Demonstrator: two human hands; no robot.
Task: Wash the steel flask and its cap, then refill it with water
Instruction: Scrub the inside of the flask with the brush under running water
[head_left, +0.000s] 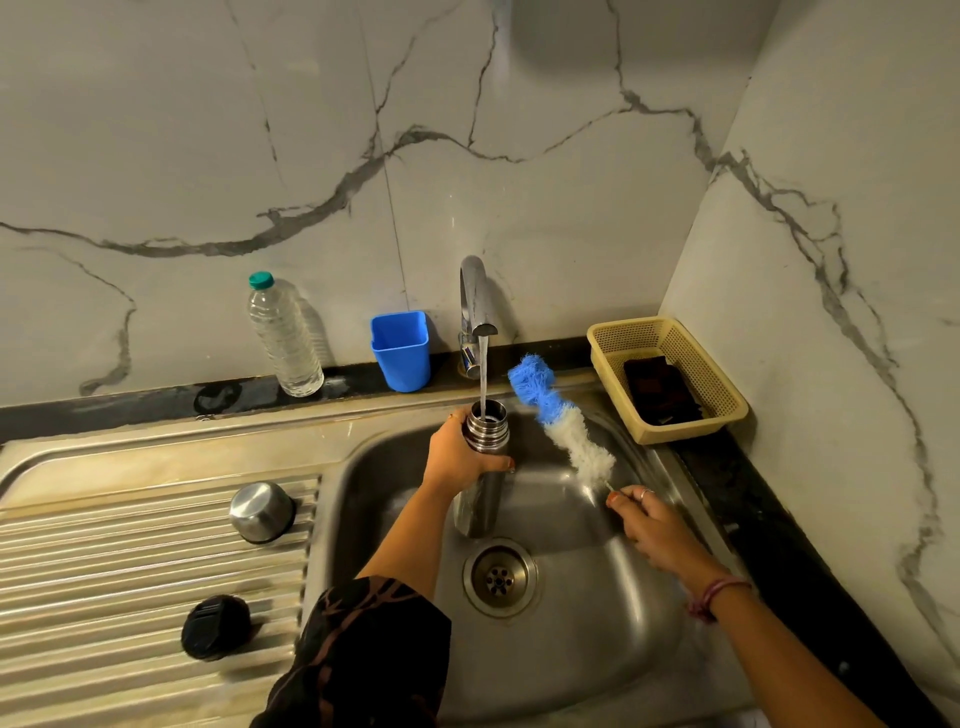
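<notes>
While water fills it, left grip (451, 453) clasps ribbed steel flask (482, 467); right grip (655, 525) pinches fluffy brush (558, 421)

Dim, warm indoor light, seemingly from above and a little behind the camera. Soft grey shadow high on the marble wall (545, 47). Faint shadow behind the plastic bottle (284, 338). Dull glare on the sink (597, 639) basin and along the draining board (130, 561) ridges; bright highlight on the tap (475, 296). Motion blur on the brush (558, 415). Wide-angle bending at the edges, counter line bowed. Slight softness toward the corners, centre reasonably sharp.
</notes>
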